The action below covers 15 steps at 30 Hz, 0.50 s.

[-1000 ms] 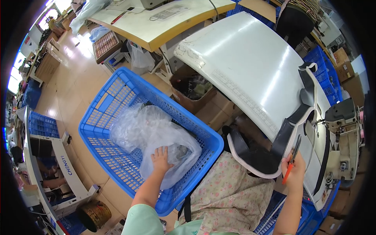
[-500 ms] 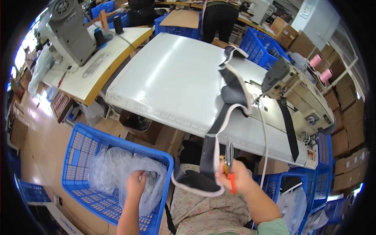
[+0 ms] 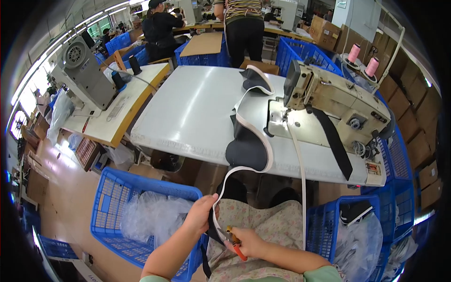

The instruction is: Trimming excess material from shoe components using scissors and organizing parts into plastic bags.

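Note:
My left hand (image 3: 201,215) is closed on a dark strip with white edging (image 3: 249,152), low in front of my lap. From there the strip runs up over the front edge of the white sewing table (image 3: 181,110) and lies in loose curves left of the sewing machine (image 3: 329,94). My right hand (image 3: 250,242) is closed around scissors with orange handles (image 3: 240,253), just right of the strip's lower end. The blades are partly hidden there, and I cannot tell whether they touch the strip. A narrow pale tape (image 3: 300,188) hangs from the machine over the table edge.
At my left stands a blue basket (image 3: 105,202) with clear plastic bags (image 3: 150,216). Another blue basket (image 3: 322,230) with bagged pieces is at my right. A second machine (image 3: 84,75) sits on a side table. Two people work beyond the table; cartons (image 3: 413,113) stack up at right.
My left hand has left the plastic bags in the basket and now grips the strip. My right hand, with the scissors, has moved down and left. The view has tilted up.

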### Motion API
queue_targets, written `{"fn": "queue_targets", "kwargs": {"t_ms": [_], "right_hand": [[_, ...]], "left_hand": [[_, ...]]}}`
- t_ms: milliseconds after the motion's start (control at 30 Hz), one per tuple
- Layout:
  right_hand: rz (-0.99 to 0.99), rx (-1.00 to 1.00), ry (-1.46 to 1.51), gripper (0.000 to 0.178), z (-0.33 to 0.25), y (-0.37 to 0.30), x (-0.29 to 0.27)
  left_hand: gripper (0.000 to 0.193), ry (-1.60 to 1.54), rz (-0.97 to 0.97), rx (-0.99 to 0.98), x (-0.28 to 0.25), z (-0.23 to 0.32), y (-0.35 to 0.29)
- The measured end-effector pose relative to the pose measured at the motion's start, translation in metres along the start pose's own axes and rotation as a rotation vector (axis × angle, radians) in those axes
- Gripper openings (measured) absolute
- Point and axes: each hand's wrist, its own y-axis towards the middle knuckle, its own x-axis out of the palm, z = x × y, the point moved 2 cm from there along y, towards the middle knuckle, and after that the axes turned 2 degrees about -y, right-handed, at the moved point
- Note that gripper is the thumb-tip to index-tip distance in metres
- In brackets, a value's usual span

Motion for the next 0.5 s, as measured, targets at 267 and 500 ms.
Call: {"fn": "queue_targets", "kwargs": {"t_ms": [267,500], "right_hand": [[0.002,0.030,-0.158,0.045,-0.010,-0.062,-0.093],[-0.253,0.251,-0.197,0.057,0.016,-0.073,-0.100]], "left_hand": [[0.017,0.987,0.450,0.775,0.022,0.015,-0.056],[0.013,1.185,0.391,0.976,0.033,-0.007,-0.059]]}}
